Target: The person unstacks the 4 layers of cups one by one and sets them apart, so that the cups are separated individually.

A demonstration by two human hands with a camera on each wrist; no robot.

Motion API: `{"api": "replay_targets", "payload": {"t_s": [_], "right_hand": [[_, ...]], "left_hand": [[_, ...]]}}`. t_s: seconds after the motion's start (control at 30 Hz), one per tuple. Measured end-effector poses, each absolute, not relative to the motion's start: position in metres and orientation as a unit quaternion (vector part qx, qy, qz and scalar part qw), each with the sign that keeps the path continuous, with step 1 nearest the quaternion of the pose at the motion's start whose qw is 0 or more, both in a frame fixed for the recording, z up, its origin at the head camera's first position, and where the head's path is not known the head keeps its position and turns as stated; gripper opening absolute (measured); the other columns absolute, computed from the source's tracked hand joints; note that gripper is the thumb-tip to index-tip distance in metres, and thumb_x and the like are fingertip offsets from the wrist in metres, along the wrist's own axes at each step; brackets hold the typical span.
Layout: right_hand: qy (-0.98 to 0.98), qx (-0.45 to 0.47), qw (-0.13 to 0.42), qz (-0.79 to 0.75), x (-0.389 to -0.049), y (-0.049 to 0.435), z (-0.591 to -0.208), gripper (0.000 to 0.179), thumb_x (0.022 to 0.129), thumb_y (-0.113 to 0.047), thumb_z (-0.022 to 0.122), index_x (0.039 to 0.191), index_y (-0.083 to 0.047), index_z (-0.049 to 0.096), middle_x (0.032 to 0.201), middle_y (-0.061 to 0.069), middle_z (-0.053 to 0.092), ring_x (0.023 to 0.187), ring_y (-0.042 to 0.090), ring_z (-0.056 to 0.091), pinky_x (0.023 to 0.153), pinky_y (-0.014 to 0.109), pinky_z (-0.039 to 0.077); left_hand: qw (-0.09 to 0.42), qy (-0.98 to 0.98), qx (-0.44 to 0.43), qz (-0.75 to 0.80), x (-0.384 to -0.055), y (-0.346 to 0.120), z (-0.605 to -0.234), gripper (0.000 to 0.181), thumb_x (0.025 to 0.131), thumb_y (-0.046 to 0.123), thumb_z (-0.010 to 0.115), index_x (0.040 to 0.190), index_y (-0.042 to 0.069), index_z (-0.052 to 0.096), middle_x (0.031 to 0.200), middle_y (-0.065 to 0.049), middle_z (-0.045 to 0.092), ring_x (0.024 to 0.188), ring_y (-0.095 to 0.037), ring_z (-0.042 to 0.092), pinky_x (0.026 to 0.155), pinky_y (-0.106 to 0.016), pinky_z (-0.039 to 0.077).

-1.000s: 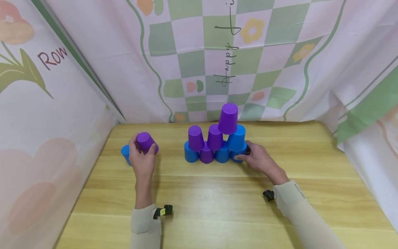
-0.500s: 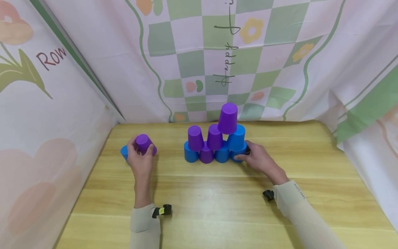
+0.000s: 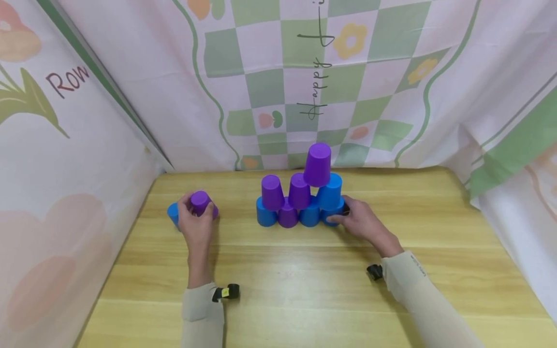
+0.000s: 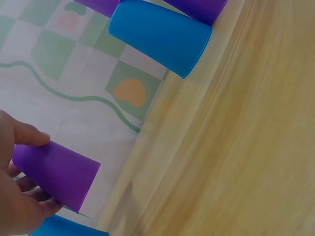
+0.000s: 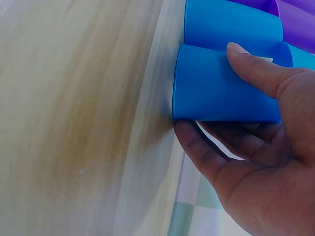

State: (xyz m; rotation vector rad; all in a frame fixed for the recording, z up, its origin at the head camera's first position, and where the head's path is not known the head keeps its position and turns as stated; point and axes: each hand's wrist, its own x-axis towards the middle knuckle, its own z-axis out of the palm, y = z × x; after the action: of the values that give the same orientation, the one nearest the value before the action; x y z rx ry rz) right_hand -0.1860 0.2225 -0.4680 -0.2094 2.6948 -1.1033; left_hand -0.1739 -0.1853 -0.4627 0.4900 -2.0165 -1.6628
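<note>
My left hand [image 3: 197, 229] holds an upside-down purple cup [image 3: 201, 202] between thumb and fingers. Beside it on the left is a blue cup [image 3: 172, 212], partly hidden by that hand. In the left wrist view the held purple cup [image 4: 59, 174] tilts, with the blue cup [image 4: 66, 227] just below it. My right hand [image 3: 367, 223] grips the rightmost bottom blue cup [image 3: 331, 216] of a cup pyramid, thumb in front and fingers around the side. The same blue cup [image 5: 216, 86] stands against its blue neighbour [image 5: 231, 24] in the right wrist view.
The pyramid has a bottom row of several cups, among them a purple cup [image 3: 288, 215]. Above are two purple cups [image 3: 272, 193] and a blue cup [image 3: 329, 193], topped by one purple cup [image 3: 318, 164]. A patterned curtain [image 3: 261, 87] hangs behind the wooden table [image 3: 287, 290].
My left hand has moved slightly down and left with the purple cup, closer to the blue cup. My right hand has kept its place at the pyramid.
</note>
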Motion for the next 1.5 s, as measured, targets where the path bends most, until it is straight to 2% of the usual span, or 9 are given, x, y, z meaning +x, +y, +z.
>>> {"api": "replay_targets", "payload": {"t_s": [0.17,0.47,0.8,1.1,1.5], "right_hand": [[0.917,-0.073,0.112,-0.375,-0.187,0.223,-0.468,0.056,0.101,-0.032,0.073,0.144,-0.002,0.053,0.132,0.019,0.066,0.108,0.035,0.062,0.1,0.055,0.057],[0.916,-0.07,0.117,-0.377,-0.187,0.225,-0.47,0.058,0.101,-0.034,0.073,0.145,-0.002,0.052,0.135,0.021,0.065,0.111,0.035,0.062,0.103,0.058,0.055],[0.917,-0.075,0.11,-0.376,-0.187,0.225,-0.471,0.055,0.1,-0.032,0.074,0.143,-0.003,0.054,0.131,0.019,0.067,0.109,0.034,0.064,0.101,0.057,0.056],[0.918,-0.068,0.116,-0.372,-0.187,0.225,-0.47,0.057,0.1,-0.033,0.074,0.143,-0.003,0.053,0.132,0.019,0.067,0.109,0.034,0.063,0.101,0.056,0.056],[0.916,-0.068,0.116,-0.377,-0.186,0.224,-0.47,0.056,0.1,-0.033,0.074,0.143,-0.002,0.054,0.132,0.02,0.067,0.107,0.034,0.063,0.101,0.055,0.057]], "left_hand": [[0.232,-0.74,0.188,-0.603,-0.176,-0.187,-0.465,0.061,0.091,-0.004,0.073,0.146,0.003,0.048,0.151,-0.021,0.054,0.145,-0.034,0.049,0.124,-0.047,0.039],[0.24,-0.734,0.182,-0.609,-0.177,-0.19,-0.472,0.061,0.091,-0.01,0.07,0.146,0.0,0.048,0.15,-0.022,0.054,0.144,-0.035,0.049,0.124,-0.046,0.04],[0.25,-0.737,0.18,-0.602,-0.178,-0.192,-0.476,0.06,0.09,-0.013,0.068,0.145,0.0,0.05,0.152,-0.022,0.054,0.146,-0.035,0.048,0.125,-0.046,0.038],[0.232,-0.744,0.198,-0.595,-0.177,-0.192,-0.477,0.057,0.096,-0.007,0.067,0.148,0.004,0.048,0.157,-0.019,0.05,0.15,-0.032,0.044,0.126,-0.046,0.036],[0.212,-0.741,0.205,-0.604,-0.178,-0.191,-0.478,0.058,0.097,-0.006,0.066,0.151,0.004,0.046,0.159,-0.021,0.048,0.151,-0.034,0.043,0.126,-0.048,0.036]]}}
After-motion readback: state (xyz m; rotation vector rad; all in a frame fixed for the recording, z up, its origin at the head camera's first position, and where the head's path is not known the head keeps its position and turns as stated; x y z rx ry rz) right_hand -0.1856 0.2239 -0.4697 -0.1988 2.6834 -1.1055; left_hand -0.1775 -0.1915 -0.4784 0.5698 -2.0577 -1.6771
